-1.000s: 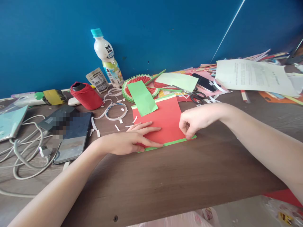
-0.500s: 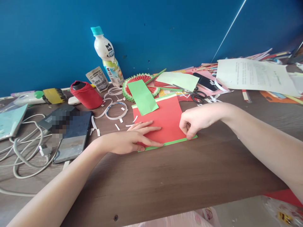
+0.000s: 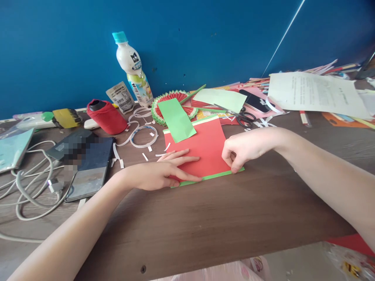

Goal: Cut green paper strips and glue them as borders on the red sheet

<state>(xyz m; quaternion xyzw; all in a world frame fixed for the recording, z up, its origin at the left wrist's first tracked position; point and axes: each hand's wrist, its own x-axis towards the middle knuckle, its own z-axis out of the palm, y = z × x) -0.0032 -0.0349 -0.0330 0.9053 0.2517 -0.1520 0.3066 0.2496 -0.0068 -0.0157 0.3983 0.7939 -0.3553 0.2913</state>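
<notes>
A red sheet of paper [image 3: 208,142] lies on the table, with a green strip [image 3: 215,176] along its near edge and pale and green bands along its far edge. My left hand [image 3: 164,171] rests flat on its left part, fingers spread, the index fingertip on the green strip. At the near right corner, my right hand [image 3: 241,152] is curled, with thumb and bent fingers closed on the paper's edge; the fingertips are partly hidden. A loose green paper rectangle [image 3: 176,120] overlaps the sheet's far left part. Behind it is a pleated red and green paper fan [image 3: 158,113].
Black scissors [image 3: 246,118] lie beyond the sheet. Rolls of white tape [image 3: 143,136] and paper scraps are to the left. Farther left are a phone [image 3: 90,169], cables [image 3: 22,195] and a red-wrapped object [image 3: 107,117]. A bottle [image 3: 134,74] stands by the blue wall; a printed sheet [image 3: 316,93] lies right.
</notes>
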